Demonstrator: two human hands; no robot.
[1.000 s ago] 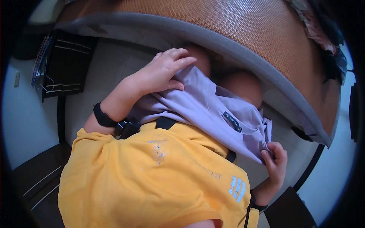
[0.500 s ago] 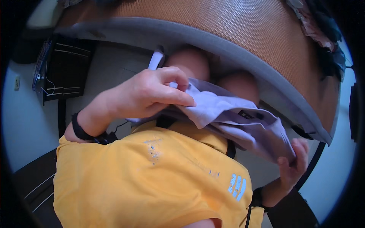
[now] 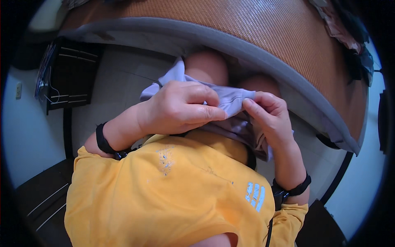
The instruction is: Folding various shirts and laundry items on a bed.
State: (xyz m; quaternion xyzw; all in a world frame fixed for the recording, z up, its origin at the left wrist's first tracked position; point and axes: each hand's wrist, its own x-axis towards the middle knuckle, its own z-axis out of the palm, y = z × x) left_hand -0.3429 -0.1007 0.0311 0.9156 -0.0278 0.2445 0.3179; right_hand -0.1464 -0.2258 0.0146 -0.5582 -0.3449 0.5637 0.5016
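A lavender garment (image 3: 231, 98) is bunched across my lap, just below my knees in the picture. My left hand (image 3: 183, 103) pinches its edge between thumb and forefinger. A short way to the right, my right hand (image 3: 272, 115) grips the same edge with the thumb on top. Between the two hands the cloth is drawn fairly taut. One loose part of it sticks out beyond my left wrist, and folds hang down under my right hand. The rest of the garment is partly hidden by my hands.
Ahead, a bed with a brown woven mat (image 3: 247, 29) and a grey side edge (image 3: 284, 57) stands close to my knees. Clothes (image 3: 349, 41) lie piled at its far right. A dark cabinet (image 3: 74, 74) stands on the left, with a white cable hanging by it.
My right hand has moved in from the far right and up to the garment's edge near my left hand. The spread cloth has gathered between them. My left hand has shifted slightly right.
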